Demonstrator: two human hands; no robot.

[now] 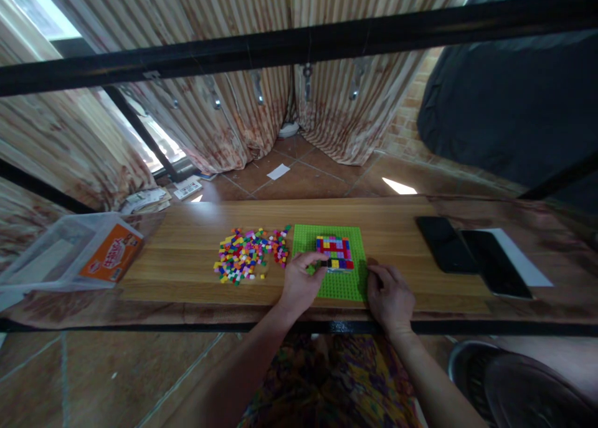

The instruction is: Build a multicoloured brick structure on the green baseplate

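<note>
Black brick (324,263) in left grip (301,283); brick build (333,250) just right.

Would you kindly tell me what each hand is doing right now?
Left hand: pinching a small black brick at the colourful build.
Right hand: loosely curled beside the green baseplate; contents unclear.

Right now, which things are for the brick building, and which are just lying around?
Building:
- green board
- joined bricks, with the left hand at them
- loose bricks
- right hand, beside the board

Probably just lying around:
- nearer phone
- farther phone
- white paper by the phones
- clear box, though it might be for bricks
</note>
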